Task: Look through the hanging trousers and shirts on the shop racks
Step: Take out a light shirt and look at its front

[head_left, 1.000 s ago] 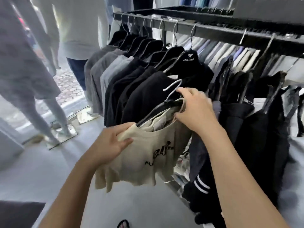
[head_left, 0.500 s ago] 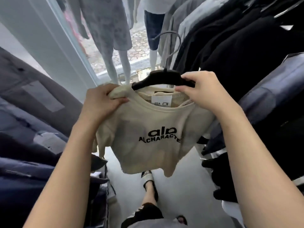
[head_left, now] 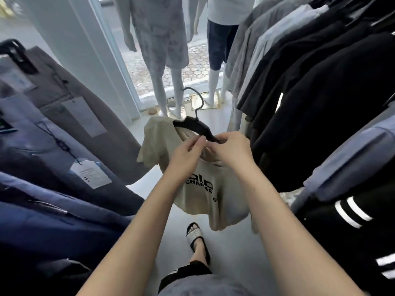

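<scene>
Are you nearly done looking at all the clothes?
Not nearly. One beige T-shirt is already off the rack on its black hanger. Right now the left hand and right hand pinch at its neckline. Left to check: the dark shirts hanging on the right and the trousers on the left, which look untouched.

view: a single head camera, worn on your head; no second view, so no shared region.
facing: forward and steeply down along your forearms toward your sandalled foot (head_left: 195, 236) and the pale floor (head_left: 147, 212).
lens: wide angle; racks on both sides bow outward at the frame edges.
nearness: close; your left hand (head_left: 188, 152) and right hand (head_left: 232, 150) sit mid-frame.
far end: mannequins (head_left: 164, 52) at the top edge, by the glass shopfront.
</scene>
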Available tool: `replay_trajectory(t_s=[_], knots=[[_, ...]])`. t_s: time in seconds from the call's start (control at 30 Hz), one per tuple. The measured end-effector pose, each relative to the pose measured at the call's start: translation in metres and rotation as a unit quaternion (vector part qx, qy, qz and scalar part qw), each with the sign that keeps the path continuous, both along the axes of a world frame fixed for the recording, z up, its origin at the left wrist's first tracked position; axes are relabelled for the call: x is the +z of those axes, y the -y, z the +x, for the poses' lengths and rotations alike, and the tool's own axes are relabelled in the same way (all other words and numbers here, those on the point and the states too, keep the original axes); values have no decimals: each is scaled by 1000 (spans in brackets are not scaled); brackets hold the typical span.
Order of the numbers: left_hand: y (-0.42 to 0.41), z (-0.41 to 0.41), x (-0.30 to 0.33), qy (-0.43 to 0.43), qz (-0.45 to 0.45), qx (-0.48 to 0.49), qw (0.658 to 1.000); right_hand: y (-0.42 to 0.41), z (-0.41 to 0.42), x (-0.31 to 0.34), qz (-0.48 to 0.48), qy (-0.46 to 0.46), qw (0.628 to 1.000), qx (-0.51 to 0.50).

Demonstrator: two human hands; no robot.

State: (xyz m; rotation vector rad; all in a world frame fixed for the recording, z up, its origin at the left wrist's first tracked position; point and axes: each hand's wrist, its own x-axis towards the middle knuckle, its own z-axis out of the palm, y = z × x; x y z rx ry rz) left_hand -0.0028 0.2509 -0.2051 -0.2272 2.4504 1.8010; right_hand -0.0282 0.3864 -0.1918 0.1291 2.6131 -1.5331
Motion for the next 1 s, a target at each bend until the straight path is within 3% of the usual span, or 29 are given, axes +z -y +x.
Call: replay_trajectory(t_s=[0.23, 0.43, 0.63, 0.77, 1.0], knots=[[19, -3, 12, 13, 82, 50, 995, 31, 8, -4, -190, 65, 975, 97], [45, -4, 19, -16, -57, 44, 997, 36, 11, -3, -294, 134, 936, 137], [53, -6, 28, -22, -188, -6, 982, 15, 6, 6, -291, 167, 942, -8], [53, -4, 43, -38, -279, -44, 959, -7, 4, 19, -310, 139, 936, -89], [35, -12, 76, -75, -271, -127, 951, -38, 18, 56, -324, 165, 928, -82]])
